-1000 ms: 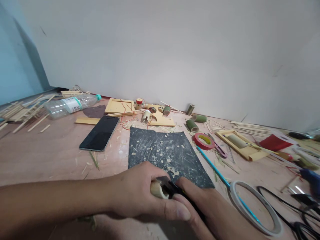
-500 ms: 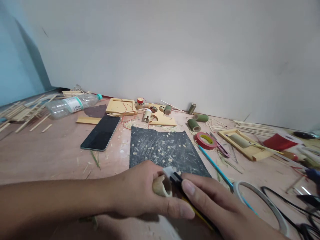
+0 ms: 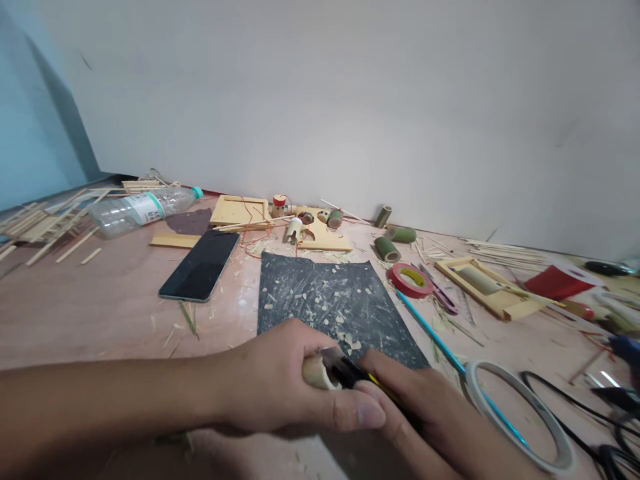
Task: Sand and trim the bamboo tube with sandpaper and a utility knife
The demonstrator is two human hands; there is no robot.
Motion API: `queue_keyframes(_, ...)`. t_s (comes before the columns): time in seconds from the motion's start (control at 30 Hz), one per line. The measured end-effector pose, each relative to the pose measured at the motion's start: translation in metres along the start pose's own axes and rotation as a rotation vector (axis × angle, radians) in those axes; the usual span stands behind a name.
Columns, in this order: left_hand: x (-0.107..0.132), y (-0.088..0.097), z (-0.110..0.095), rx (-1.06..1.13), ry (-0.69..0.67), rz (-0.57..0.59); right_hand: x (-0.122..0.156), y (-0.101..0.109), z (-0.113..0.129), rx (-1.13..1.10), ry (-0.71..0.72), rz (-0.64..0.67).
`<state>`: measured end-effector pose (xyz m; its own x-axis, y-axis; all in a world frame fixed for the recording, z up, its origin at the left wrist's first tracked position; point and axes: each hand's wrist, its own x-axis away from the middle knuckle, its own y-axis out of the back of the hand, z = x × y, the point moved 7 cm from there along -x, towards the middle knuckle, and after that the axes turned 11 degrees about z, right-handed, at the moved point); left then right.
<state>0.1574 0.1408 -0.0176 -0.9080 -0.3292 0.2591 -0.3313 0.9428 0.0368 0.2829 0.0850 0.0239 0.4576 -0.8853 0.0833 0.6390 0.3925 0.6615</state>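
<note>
My left hand (image 3: 295, 377) is wrapped round a short, hollow bamboo tube (image 3: 316, 373), its open end facing right. In my right hand (image 3: 400, 393) is a black and yellow utility knife (image 3: 350, 372), its blade laid against the tube's rim. The handle is mostly covered by my fingers. Just beyond both hands lies a dark sheet of sandpaper (image 3: 310, 300), scattered with pale chips.
Left of the sheet are a phone (image 3: 200, 267) and a plastic bottle (image 3: 145, 210). Small bamboo figures and green bamboo pieces (image 3: 387, 249) stand behind. On the right are red tape (image 3: 410, 280), a blue stick (image 3: 435, 333), a white ring (image 3: 520, 413) and black cables (image 3: 570, 407).
My right hand has turned the knife, and its blade now crosses the tube's opening at a flatter angle. The tube has tilted slightly in my left hand, its notched rim now less visible.
</note>
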Motion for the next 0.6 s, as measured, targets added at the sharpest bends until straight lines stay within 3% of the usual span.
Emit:
queue_keyframes(0.13, -0.002, -0.006, 0.000, 0.022, 0.050, 0.096, 0.000, 0.001, -0.007, 0.006, -0.030, 0.048)
queue_keyframes(0.3, -0.004, -0.009, -0.005, -0.036, 0.015, 0.134, 0.000, 0.003, -0.013, -0.097, -0.079, 0.180)
queue_keyframes(0.4, -0.006, -0.011, -0.005, -0.036, 0.006, 0.153, -0.001, -0.003, -0.021, -0.334, -0.171, 0.314)
queue_keyframes(0.5, -0.006, -0.012, -0.003, -0.042, 0.022, 0.144, 0.004, -0.022, -0.033, -0.682, -0.326, 0.529)
queue_keyframes(0.6, -0.006, -0.012, -0.003, -0.028, 0.029, 0.153, 0.005, -0.030, -0.037, -0.925, -0.342, 0.595)
